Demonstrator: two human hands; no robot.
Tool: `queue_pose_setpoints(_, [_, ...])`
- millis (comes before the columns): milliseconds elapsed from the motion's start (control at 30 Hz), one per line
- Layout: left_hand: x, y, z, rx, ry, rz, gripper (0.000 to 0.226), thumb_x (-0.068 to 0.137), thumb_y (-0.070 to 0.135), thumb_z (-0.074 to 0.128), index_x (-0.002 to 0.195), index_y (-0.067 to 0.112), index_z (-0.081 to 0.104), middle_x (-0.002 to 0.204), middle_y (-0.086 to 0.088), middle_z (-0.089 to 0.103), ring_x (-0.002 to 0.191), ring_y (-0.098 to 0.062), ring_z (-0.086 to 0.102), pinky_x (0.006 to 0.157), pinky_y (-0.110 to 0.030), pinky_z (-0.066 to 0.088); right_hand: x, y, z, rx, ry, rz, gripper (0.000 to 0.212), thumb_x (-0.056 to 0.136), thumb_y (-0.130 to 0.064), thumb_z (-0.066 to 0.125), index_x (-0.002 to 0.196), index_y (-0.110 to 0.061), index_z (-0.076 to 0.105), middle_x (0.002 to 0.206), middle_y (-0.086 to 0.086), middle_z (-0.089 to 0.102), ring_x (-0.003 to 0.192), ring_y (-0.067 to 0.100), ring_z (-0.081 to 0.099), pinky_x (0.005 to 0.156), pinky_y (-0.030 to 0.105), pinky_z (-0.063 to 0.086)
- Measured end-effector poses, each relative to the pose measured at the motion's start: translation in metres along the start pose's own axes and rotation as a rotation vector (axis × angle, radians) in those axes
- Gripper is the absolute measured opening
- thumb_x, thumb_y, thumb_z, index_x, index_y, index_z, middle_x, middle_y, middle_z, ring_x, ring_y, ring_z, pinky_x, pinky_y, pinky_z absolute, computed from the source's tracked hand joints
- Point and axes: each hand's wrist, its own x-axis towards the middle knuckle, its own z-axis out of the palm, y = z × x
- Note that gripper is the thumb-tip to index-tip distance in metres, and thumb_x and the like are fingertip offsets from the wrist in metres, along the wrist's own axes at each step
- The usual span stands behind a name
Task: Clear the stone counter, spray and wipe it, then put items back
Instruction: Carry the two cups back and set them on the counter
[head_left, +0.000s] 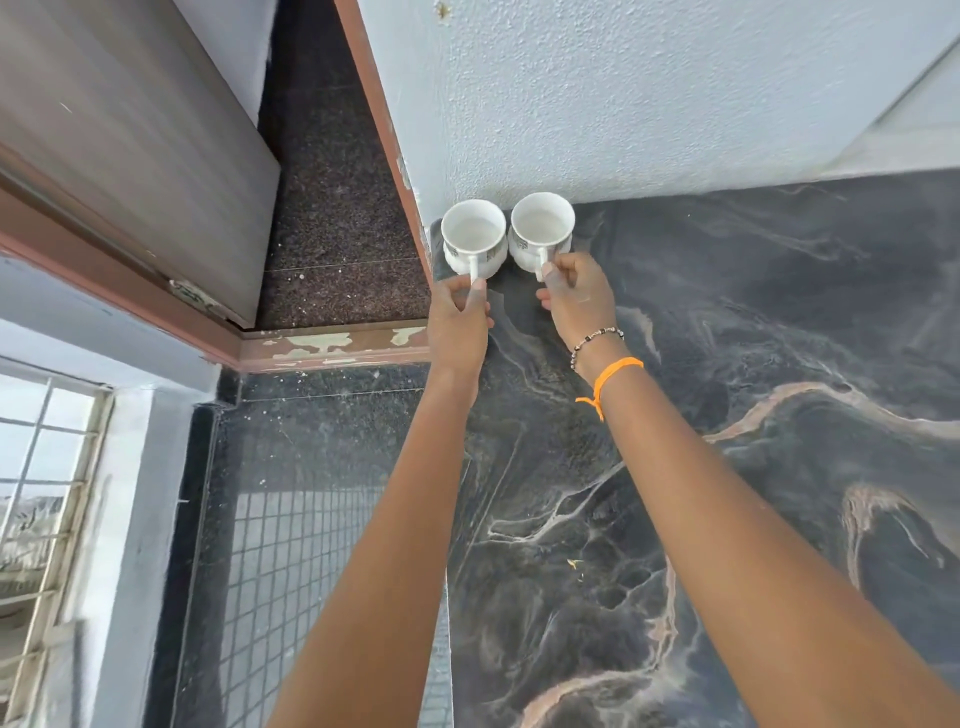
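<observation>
- Left hand (458, 317) pinches the handle of the left white cup (474, 236); right hand (575, 299) pinches the handle of the right white cup (542, 231).
- Both cups sit just beyond the fingertips, side by side in the stone counter (753, 364) corner against the wall (623, 93).
- Nothing else shows on the counter; whether the cups are being removed or returned, I cannot tell.

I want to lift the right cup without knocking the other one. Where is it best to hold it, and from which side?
Take the right cup by its handle, coming from the near side. The handle points toward the person, away from the wall, and the left cup stands close beside it, so the sides leave little room. The right hand already pinches this handle.
</observation>
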Motion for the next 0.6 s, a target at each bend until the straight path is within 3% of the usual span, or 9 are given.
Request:
queue_pose_setpoints(133, [-0.032, -0.006, 0.009, -0.075, 0.093, -0.121, 0.027, 0.095, 0.027, 0.049, 0.119, 0.018, 0.043, 0.088, 0.006, 0.050, 0.073, -0.008, 0.051, 0.062, -0.020, 0.039, -0.019, 0.005, -0.020, 0.066, 0.019, 0.074, 0.018, 0.094, -0.014, 0.049, 0.103, -0.001, 0.058, 0.079, -0.005, 0.056, 0.077, 0.020, 0.060, 0.086, 0.040, 0.051])
queue_pose_setpoints(300, [-0.079, -0.012, 0.026, -0.075, -0.067, -0.157, 0.007, 0.094, 0.021, 0.049, 0.095, 0.021, 0.056, 0.074, 0.006, 0.054, 0.063, -0.006, 0.046, 0.061, -0.018, 0.037, -0.052, 0.011, -0.065, 0.149, -0.011, 0.110, 0.015, 0.093, -0.015, 0.048, 0.092, -0.009, 0.062, 0.083, -0.001, 0.058, 0.065, 0.005, 0.057, 0.079, 0.030, 0.049])
queue_pose_setpoints(467, [-0.142, -0.012, 0.065, -0.064, -0.167, -0.142, 0.009, 0.092, 0.021, 0.052, 0.087, 0.024, 0.059, 0.072, 0.007, 0.056, 0.062, -0.005, 0.048, 0.061, -0.017, 0.039, -0.088, 0.021, -0.133, 0.234, 0.017, 0.128, 0.016, 0.093, -0.014, 0.047, 0.088, -0.011, 0.062, 0.078, -0.008, 0.057, 0.066, 0.006, 0.057, 0.069, 0.021, 0.047])
queue_pose_setpoints(600, [-0.202, -0.011, 0.119, -0.073, -0.275, -0.103, 0.015, 0.091, 0.013, 0.049, 0.080, 0.019, 0.055, 0.068, 0.005, 0.053, 0.055, -0.004, 0.045, 0.052, -0.009, 0.039, -0.123, 0.035, -0.211, 0.304, 0.083, 0.109, 0.018, 0.094, -0.011, 0.046, 0.087, -0.011, 0.062, 0.076, -0.007, 0.057, 0.065, 0.006, 0.056, 0.068, 0.020, 0.047])
